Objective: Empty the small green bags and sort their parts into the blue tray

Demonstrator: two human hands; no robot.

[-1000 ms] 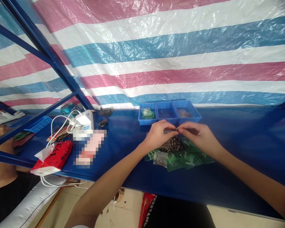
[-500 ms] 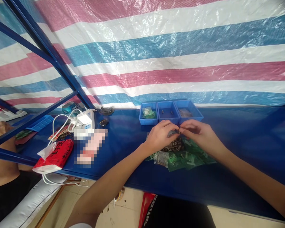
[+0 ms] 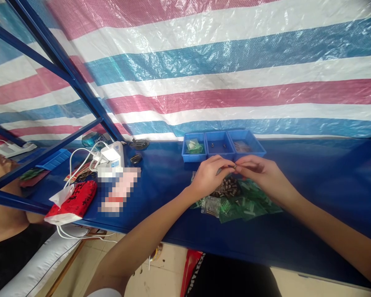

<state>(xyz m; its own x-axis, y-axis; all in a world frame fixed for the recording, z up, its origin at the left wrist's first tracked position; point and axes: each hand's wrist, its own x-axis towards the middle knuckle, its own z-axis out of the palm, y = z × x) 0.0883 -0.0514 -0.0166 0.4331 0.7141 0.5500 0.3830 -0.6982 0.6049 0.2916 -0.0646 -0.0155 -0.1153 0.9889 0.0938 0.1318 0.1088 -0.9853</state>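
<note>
Left hand (image 3: 208, 177): your thumb and fingers are pinched closed, apparently on one side of a small piece; press lightly, at the tips alone.
Right hand (image 3: 267, 175): your thumb and index finger close in from the other side, tips meeting the left ones, so let one hand steady while the other does the fine work.
Small piece (image 3: 235, 166): it sits between both sets of fingertips, above the table and just before the trays; it is too small and covered to name, so tilt it into your own view.
Dark pile (image 3: 227, 187): these little parts lie right below your hands; stay over them, since a slip probably lands here and blends in.
Green packets (image 3: 245, 208): they spread under and beside the pile; lift your wrists clear so none get dragged.
Clear bag (image 3: 211, 206): it lies at the near left; mind your left forearm.
Middle tray (image 3: 220, 154): a couple of small parts sit inside; avoid bumping its near rim with your knuckles.
</note>
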